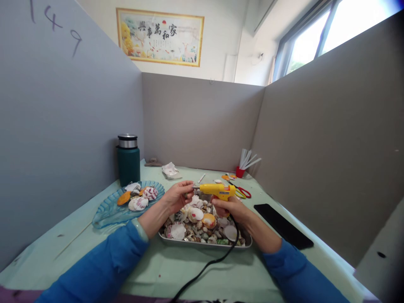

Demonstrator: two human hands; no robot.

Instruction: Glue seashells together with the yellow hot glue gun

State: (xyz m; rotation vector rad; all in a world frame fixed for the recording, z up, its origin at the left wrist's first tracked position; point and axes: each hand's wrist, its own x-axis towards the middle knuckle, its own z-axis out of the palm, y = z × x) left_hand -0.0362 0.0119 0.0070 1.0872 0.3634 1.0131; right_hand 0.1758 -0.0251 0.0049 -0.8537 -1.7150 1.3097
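A yellow hot glue gun (pixel 218 190) is in my right hand (pixel 232 208), fingers wrapped round its handle, with the nozzle pointing left. My left hand (pixel 177 196) is closed in a pinch right at the nozzle tip. What its fingers hold is too small and hidden to make out. Both hands are above a metal tray (pixel 205 245) heaped with seashells (pixel 198 215), among them white scallops, an orange one and small spiral shells. From the gun's handle a black cord (pixel 208 264) runs down over the tray's rim to the table's front edge.
At left, a blue glass dish (pixel 109 215) holds several shells, with a green flask (pixel 128 166) behind it. A thin stick (pixel 74 240) lies in front. To the right are scissors (pixel 244 192), a black phone (pixel 283 226) and a red cup (pixel 240 171) of glue sticks. Grey partitions (pixel 202 122) enclose the table.
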